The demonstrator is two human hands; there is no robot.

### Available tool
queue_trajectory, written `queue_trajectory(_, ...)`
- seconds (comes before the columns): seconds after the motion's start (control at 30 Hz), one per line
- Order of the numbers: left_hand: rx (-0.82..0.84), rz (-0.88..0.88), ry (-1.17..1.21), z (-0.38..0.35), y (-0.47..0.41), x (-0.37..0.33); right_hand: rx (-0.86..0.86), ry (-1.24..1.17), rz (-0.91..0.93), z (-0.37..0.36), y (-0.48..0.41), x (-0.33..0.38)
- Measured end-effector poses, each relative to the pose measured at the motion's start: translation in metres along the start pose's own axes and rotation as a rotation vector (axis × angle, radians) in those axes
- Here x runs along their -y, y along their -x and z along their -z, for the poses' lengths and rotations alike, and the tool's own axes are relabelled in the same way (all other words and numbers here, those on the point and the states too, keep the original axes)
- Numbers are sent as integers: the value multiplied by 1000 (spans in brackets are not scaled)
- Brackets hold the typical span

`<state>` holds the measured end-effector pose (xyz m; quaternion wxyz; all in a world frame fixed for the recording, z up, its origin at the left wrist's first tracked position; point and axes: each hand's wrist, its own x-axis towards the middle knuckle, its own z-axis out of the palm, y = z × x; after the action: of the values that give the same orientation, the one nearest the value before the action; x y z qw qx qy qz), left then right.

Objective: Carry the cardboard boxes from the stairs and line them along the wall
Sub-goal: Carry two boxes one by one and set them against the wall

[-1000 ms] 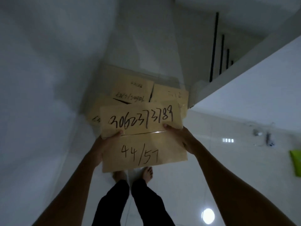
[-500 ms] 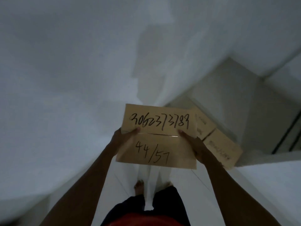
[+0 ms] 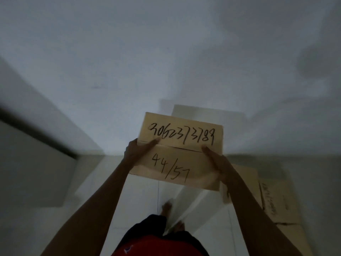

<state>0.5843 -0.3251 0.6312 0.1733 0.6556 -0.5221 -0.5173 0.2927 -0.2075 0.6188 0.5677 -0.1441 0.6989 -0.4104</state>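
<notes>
I hold a tan cardboard box (image 3: 180, 150) in front of me at about chest height, its top marked with black handwritten numbers. My left hand (image 3: 137, 151) grips its left side with the thumb on top. My right hand (image 3: 216, 161) grips its right side the same way. A white wall (image 3: 166, 61) fills the view straight ahead. Other cardboard boxes (image 3: 273, 196) lie on the floor at the lower right, partly hidden by my right arm.
White tiled floor (image 3: 142, 200) runs under my bare feet (image 3: 167, 206). A dark strip (image 3: 36, 133) crosses the wall on the left above a grey panel. A pale object (image 3: 203, 111) shows behind the held box's far edge.
I have turned left with the box held the same way. The stacked boxes slid from centre to the lower right, and the staircase left the view; the wall now faces me.
</notes>
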Motion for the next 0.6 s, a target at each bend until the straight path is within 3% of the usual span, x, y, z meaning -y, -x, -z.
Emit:
queue_trajectory(0.33, -214, 91, 92, 145, 22, 93, 195, 200, -13, -167, -2, -3)
queue_trajectory(0.6, -300, 183, 74, 282, -21, 174, 191, 289, -44, -334, -12, -36)
